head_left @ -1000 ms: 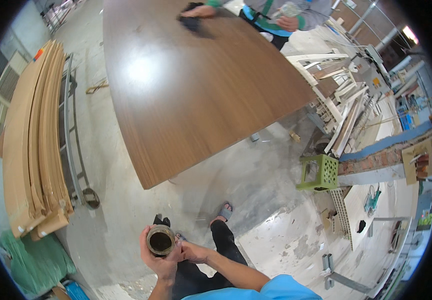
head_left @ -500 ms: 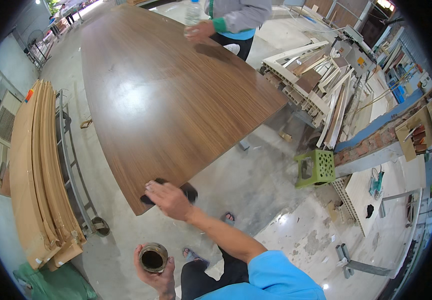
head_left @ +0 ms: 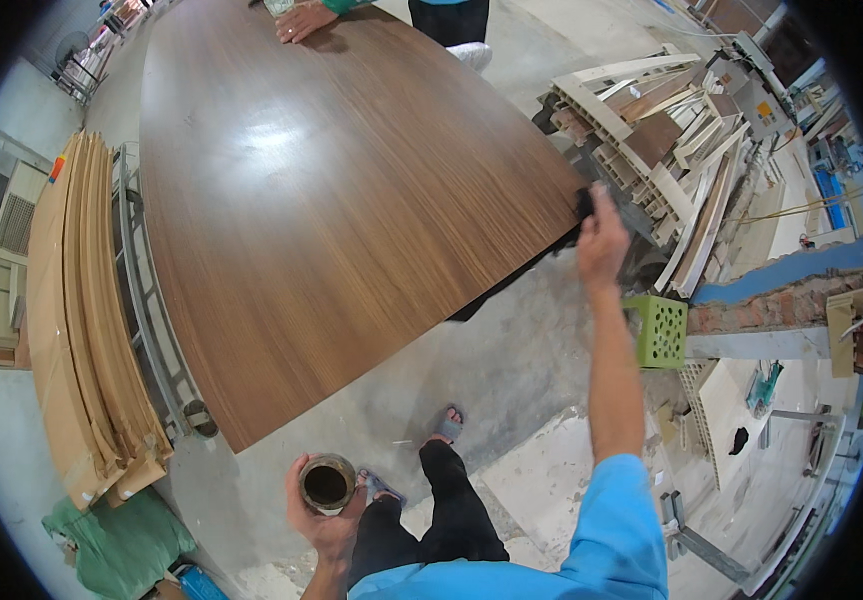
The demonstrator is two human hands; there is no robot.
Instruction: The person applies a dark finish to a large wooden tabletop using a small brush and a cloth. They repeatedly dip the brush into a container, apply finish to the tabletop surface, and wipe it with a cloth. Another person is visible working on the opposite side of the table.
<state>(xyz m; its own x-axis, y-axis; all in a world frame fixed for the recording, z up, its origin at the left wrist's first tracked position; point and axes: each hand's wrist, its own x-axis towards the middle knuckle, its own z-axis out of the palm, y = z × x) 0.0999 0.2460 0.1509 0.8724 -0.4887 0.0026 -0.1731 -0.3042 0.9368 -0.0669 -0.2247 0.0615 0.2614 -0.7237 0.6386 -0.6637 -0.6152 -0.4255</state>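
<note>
Curls the left hand (head_left: pixel 330 530) around a squat, round jar (head_left: pixel 352 486) with a dull, greyish rim and dark contents, holding it upright near the closest corner of a wide board (head_left: pixel 372 180) but apart from it. Reaches with the right hand (head_left: pixel 604 245) to the right corner of that board, laying the fingers forward against a soft, matte black cloth (head_left: pixel 585 204); cannot tell whether pinching it or only pressing. Faces, in the board, a flat, smooth, brown surface with straight, streaky wood grain, glossy enough to throw back a white glare. Shares the far end with a co-worker's hand (head_left: pixel 304 20), resting on the board below a green cuff (head_left: pixel 347 4). Has to the left long, tan, cardboard-like sheets (head_left: pixel 72 320) stacked face to face, a grey metal frame (head_left: pixel 137 270) beside them and a crumpled green plastic sack (head_left: pixel 117 540) nearer in. Has to the right a jumbled pile of pale, narrow strips (head_left: pixel 672 140) and a boxy green stool (head_left: pixel 663 332) pierced with round holes. Stands in grey sandals (head_left: pixel 449 427) on a blotchy concrete floor (head_left: pixel 512 370).
</note>
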